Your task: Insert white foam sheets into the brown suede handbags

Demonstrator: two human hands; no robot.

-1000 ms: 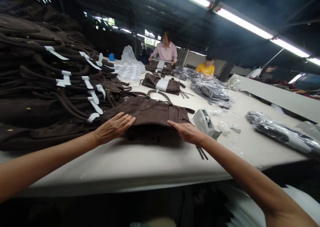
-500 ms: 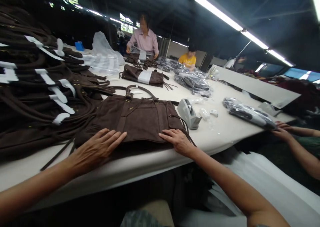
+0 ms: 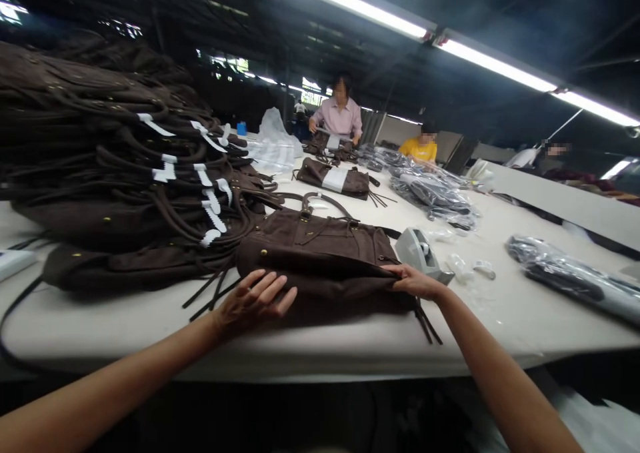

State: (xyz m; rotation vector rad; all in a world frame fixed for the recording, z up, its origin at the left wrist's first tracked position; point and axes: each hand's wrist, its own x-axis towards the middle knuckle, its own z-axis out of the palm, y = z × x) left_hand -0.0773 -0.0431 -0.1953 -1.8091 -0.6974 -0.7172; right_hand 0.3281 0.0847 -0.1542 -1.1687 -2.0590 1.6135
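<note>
Honestly, my left hand [image 3: 260,296] is loose, fingers spread along the near side of the brown bag [image 3: 335,236] and not clamped on anything that I can see. My right hand [image 3: 413,281] is the one pinching, thumb and fingers on the edge at the bag's end closest to the tape dispenser [image 3: 414,248]. The bag itself lies on the table [image 3: 325,340] just left of the dispenser, with a dark gap along its near side. Looks soft and floppy to me, middling weight, matte so probably not slippery, and hard to hurt. I'd hold that edge at both ends, since one pinch probably lets the middle droop; the handles [image 3: 336,204] look sturdier for lifting. Big pile of bags [image 3: 130,173] left of the dispenser, a plastic-wrapped bag [image 3: 575,273] to its right, a banded bag [image 3: 356,183] beyond it, and farther back somebody in a pink shirt [image 3: 336,114].
</note>
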